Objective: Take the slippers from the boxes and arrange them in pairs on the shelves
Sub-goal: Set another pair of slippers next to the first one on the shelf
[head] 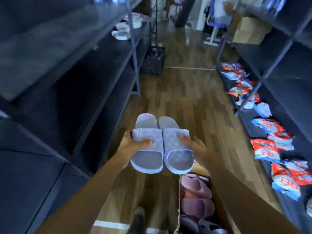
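While both hands carry a matched pair clear of the box, the shelving step is at hand.

Just above and beyond the open cardboard box [214, 208] on the floor, the pale slippers [168, 141] are held side by side, soles down and touching along their inner edges. The left hand [135, 144] grips the strap of one with its thumb on top; the right hand [194, 146], somewhat blurred, holds the other the same way. More pink slippers [195, 188] remain inside the box. To the left of the box stand dark shelves [108, 76], and far beyond it a few light slippers [121, 33] already sit on one. I'd say the next move calls for turning left of the box and setting this pair down together, kept aligned.
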